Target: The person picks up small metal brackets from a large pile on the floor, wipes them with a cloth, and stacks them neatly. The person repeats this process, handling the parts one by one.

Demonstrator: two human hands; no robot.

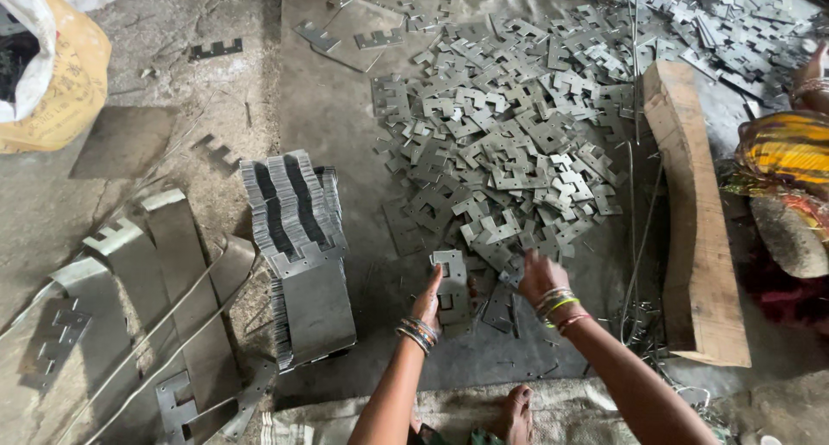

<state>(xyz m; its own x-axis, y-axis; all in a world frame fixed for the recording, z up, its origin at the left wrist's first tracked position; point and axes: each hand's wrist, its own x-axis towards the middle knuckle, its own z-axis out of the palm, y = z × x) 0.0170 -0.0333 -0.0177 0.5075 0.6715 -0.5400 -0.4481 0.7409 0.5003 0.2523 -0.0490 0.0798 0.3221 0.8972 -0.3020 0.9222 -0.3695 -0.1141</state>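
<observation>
My left hand [427,300] grips a small stack of flat grey notched metal plates [451,283], held upright just above the floor. My right hand [537,275] reaches palm down into the near edge of a wide heap of loose metal plates [509,143], its fingers blurred; whether they hold a plate I cannot tell. Both wrists wear coloured bangles. To the left stands a neat stacked bundle of the same plates [294,208] with another bundle [315,311] in front of it.
A thick wooden block [695,212] lies right of the heap. Another person in bright cloth [786,151] sits at the far right. Bent metal strips [164,272] lie at left, a yellow sack [65,74] at the top left. My foot [518,415] rests on a woven mat.
</observation>
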